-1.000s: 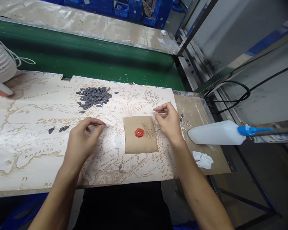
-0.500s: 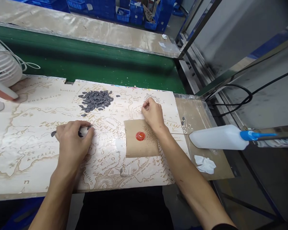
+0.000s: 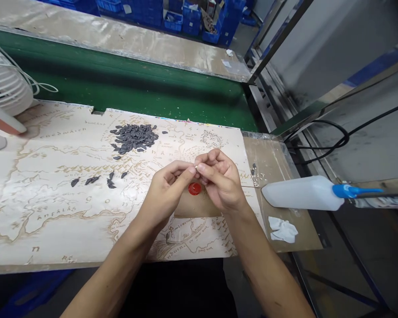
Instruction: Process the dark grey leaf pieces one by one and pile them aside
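Note:
My left hand and my right hand meet above a brown card square. Thumb and fingers of both are pinched together, and a tiny pale bit shows between the tips, too small to name. Just below the fingers, a glossy red round blob sits on the card, which my hands partly cover. Left of my hands lie several loose dark leaf-shaped pieces. Farther back is a heap of the same dark pieces. Tiny pale and dark bits are scattered behind my right hand.
A map-printed sheet covers the table. On the right are a white squeeze bottle with a blue nozzle, lying down, and a crumpled white tissue. A white fan stands at left. Behind runs a green belt.
My left hand has left the loose dark pieces and moved right. My right hand has drawn back from the scattered tiny bits. Their fingertips now meet over the card.

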### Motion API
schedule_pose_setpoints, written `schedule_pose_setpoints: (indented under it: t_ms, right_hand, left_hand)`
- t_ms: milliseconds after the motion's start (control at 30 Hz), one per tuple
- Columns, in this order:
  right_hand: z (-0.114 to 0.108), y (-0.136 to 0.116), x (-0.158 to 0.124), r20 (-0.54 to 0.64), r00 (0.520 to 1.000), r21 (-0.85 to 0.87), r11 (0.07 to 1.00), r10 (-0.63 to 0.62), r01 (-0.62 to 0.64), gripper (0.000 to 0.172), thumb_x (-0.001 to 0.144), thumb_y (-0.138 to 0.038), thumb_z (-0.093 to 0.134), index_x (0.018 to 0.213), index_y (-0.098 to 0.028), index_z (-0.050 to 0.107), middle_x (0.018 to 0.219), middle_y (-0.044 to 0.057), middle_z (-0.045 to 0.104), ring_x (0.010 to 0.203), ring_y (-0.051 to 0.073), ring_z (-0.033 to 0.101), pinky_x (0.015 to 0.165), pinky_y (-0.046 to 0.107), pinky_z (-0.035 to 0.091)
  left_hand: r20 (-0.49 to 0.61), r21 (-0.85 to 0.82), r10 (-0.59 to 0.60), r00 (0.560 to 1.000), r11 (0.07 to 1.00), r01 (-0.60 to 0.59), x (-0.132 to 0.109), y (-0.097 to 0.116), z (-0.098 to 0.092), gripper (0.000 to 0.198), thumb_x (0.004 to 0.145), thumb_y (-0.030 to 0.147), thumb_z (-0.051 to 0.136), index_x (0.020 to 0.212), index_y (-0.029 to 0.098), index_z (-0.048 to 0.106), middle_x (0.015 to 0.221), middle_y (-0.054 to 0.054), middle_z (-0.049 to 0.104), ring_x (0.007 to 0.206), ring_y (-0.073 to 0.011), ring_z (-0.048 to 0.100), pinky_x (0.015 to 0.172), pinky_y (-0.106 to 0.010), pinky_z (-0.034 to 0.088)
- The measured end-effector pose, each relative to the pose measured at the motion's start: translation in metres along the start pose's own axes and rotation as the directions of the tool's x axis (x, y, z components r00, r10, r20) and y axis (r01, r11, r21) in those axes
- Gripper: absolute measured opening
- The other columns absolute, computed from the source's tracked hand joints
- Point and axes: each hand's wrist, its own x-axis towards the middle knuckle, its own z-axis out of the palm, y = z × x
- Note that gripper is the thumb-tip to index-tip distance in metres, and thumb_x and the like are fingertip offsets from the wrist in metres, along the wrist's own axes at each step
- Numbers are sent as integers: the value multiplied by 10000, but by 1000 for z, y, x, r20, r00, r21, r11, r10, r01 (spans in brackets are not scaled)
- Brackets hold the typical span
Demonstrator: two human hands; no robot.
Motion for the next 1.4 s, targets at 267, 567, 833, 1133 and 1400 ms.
schedule_pose_setpoints:
  t_ms: [267,567,833,1133,1400]
  right_hand:
    - [-11,11,-13,-10,993,-45,992,-116,115,365,895,-244,969,938,-275,608,965,-17,828,698,141,715,695,320,642]
    - [-15,14,-26,-19,977,-402,896,-213,188,274,956,-244,891,964,-276,618,999,13,795,830,173,709,753,333,615]
    - [-37,25,-53,-66,981,-622,776,-184,104,186,1039,-208,756,979,-285,597,1026,24,753,734,175,557,736,373,503]
    - [-38,38,-59,17,983,-719,681,-182,139,172,1077,-143,636,1012,-286,566,1038,11,724,703,169,480,721,380,446]
    - [-39,39,-60,66,972,-746,636,-226,198,171,1077,-138,620,1017,-289,567,1041,21,735,748,181,565,764,384,533]
  left_hand:
    - [-34,-53,-69,997,996,67,-5,-6,4,128,1015,285,825,902,227,846,939,-34,820,952,-207,749,951,-359,587]
    - [-52,197,-89,995,976,98,-7,-13,-2,173,989,372,808,912,219,831,940,-66,834,911,-251,741,876,-404,570]
    - [-244,943,297,923,295,154,18,-11,-89,327,1076,342,594,1266,189,811,1285,-253,737,1308,-510,574,1149,-718,415]
    - [-217,972,321,922,157,175,41,-12,-110,346,1086,336,581,1314,206,806,1318,-259,702,1348,-541,514,1138,-706,409]
    - [-189,971,275,943,195,138,46,-8,-113,224,1067,297,567,1081,202,769,1147,-219,789,1229,-465,627,1096,-597,471]
